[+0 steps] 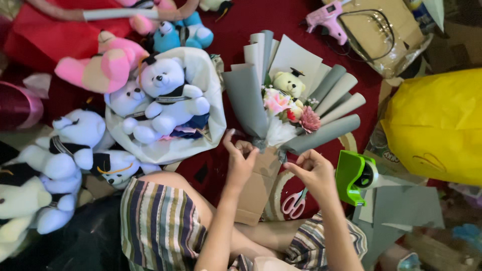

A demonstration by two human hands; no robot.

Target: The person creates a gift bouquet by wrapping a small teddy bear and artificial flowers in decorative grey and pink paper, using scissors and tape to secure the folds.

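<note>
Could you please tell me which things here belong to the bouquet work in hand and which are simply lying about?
In use:
- left hand and right hand at the bouquet's neck
- grey paper bouquet with graduation bear
- brown cardboard handle

Lying about:
- green tape dispenser
- pink-handled scissors
- pink glue gun
- yellow bag
- white teddy bears

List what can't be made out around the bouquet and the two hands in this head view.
- Bouquet neck: hidden behind the left hand and right hand, head view; whatever the fingertips pinch is too small to tell.
- Scissors: blades covered by the right forearm.
- Tape dispenser: tape end too small to see.
- Glue gun: top cut off by the upper edge.
</note>
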